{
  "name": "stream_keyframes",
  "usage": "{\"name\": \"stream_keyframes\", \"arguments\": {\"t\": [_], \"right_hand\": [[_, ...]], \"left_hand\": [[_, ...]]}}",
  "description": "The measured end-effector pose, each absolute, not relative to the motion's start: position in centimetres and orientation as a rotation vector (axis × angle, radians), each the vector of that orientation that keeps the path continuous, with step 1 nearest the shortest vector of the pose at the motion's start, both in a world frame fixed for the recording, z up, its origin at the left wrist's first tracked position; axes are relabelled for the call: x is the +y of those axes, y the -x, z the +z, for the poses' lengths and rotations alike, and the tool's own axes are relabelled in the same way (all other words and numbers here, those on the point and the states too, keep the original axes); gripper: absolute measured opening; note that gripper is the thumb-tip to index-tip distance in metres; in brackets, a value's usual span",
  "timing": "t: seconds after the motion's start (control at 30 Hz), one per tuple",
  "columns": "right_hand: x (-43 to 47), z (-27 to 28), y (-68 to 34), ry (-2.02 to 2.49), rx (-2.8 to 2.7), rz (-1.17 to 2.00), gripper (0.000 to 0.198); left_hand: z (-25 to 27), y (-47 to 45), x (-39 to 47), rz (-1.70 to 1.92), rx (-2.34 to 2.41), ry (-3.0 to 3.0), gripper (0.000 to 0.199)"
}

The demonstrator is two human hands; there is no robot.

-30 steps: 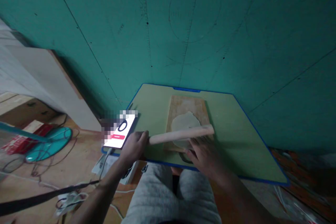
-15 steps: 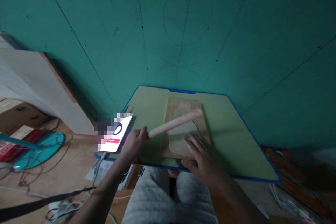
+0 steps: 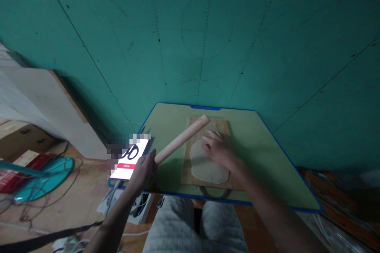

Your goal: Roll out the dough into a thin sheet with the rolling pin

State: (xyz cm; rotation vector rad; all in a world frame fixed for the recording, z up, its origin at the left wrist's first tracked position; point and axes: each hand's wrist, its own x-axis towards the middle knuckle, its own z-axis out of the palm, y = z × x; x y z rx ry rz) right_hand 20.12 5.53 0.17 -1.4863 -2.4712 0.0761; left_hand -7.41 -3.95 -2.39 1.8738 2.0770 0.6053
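Observation:
My left hand (image 3: pixel 145 170) is closed round one end of a wooden rolling pin (image 3: pixel 182 138). The pin slants up and to the right, its far end raised beside my right hand (image 3: pixel 218 146). That hand is over the upper part of a flat, pale sheet of dough (image 3: pixel 208 168), fingers bent and a little apart; whether the fingertips touch the dough is unclear. Under the dough lies a wooden cutting board (image 3: pixel 186 166) with a dark curved handle (image 3: pixel 213 194) at its near edge. My right hand hides the dough's upper right edge.
The board rests on a small green table (image 3: pixel 261 154) with a blue rim. A lit phone or tablet (image 3: pixel 130 160) stands at its left edge, a white cable below. Beyond is a green wall (image 3: pixel 118 47). A turquoise round base (image 3: pixel 56 178) and cables lie on the floor.
My right hand has moved from the dough's near right side up to its far part, uncovering the near edge. The rolling pin's far end has swung left, away from the board's right side.

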Motion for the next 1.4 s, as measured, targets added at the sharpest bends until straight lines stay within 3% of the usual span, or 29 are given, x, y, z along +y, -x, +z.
{"name": "stream_keyframes", "arguments": {"t": [0.13, 0.37, 0.57, 0.67, 0.83, 1.07, 1.4], "right_hand": [[5.8, -0.6, -20.3, 1.382, -2.455, -0.018, 0.021], [7.1, -0.7, -20.4, 1.361, -2.415, -0.035, 0.032], [9.1, 0.4, -20.0, 1.303, -2.494, -0.097, 0.026], [8.8, 0.1, -19.4, 1.168, -2.483, -0.277, 0.019], [7.3, -0.9, -18.5, 0.956, -2.542, -0.18, 0.045], [7.6, 0.0, -17.3, 0.908, -2.566, -0.045, 0.042], [8.3, -1.0, -17.3, 0.939, -2.594, -0.054, 0.049]], "left_hand": [[-2.3, 7.0, -2.9, 0.562, 2.108, -1.815, 0.04], [-1.1, 5.6, -2.4, 0.348, 2.105, -1.971, 0.027], [1.0, 2.1, -3.0, 0.021, 2.261, -1.858, 0.042], [1.5, 1.9, -3.1, 0.078, 2.227, -1.884, 0.042], [1.7, 7.4, -3.8, 0.519, 2.568, -1.864, 0.032], [1.3, 13.4, -4.7, 0.226, 2.684, -1.757, 0.033], [0.7, 15.2, -3.8, 0.34, 2.617, -1.688, 0.029]]}}
